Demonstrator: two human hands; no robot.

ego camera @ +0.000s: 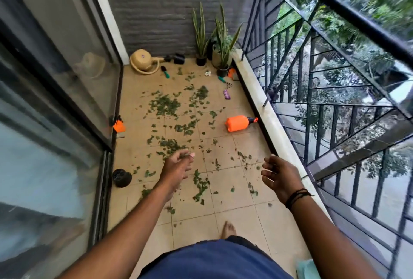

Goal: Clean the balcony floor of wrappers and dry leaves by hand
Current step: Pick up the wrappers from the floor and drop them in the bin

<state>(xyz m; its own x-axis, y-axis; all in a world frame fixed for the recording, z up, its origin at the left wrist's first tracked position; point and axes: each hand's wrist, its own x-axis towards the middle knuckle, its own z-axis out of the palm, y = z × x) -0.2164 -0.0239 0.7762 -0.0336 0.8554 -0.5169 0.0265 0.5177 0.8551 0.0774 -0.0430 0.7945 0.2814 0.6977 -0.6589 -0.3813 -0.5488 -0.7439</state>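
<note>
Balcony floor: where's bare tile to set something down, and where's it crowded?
Bare tile: the strip along the sliding door between the watering can and the orange clip, and the tiles around the bare foot. Crowded: leaves across the middle, tools and pots at the far wall.

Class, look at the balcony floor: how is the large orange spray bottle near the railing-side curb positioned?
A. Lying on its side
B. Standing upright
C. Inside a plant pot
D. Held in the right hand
A: the orange spray bottle lies on its side on the tiles, its dark nozzle pointing toward the curb, with no hand on it.
</note>
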